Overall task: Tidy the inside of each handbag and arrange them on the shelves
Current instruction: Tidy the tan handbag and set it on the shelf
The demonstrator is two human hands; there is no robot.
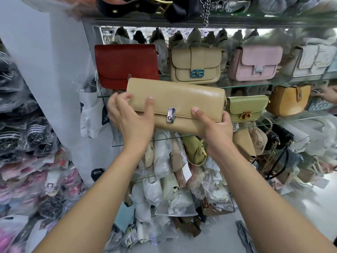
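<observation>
A: Fingers (120,98) of the left hand (131,118) curl round the left end of the bag (182,98), thumb flat on the flap. The right hand (214,130) cups the lower right corner with its thumb on the front. Its other fingers are hidden underneath. So both hands are gripping it.

B: Where's the bag, though? On the shelf (246,86) yet?

A: Nope, it's up in the air, roughly level, held in front of the shelves. It's just below the red bag (125,64), and the green bag (246,108) is right by its right end.

B: How do you reckon it handles?

A: Looks light, tbh. Two thumbs and some fingers carry it fine. The body seems to keep its long boxy shape, so I'd guess fairly stiff, not floppy. The surface is smooth and a bit shiny, so it could slide in a loose pinch.

B: Best place to grab it?

A: By the ends or under the base, like now. I'd leave the clasp (170,115) and flap edge alone. The flap is closed, so I can't tell what's inside.
</observation>
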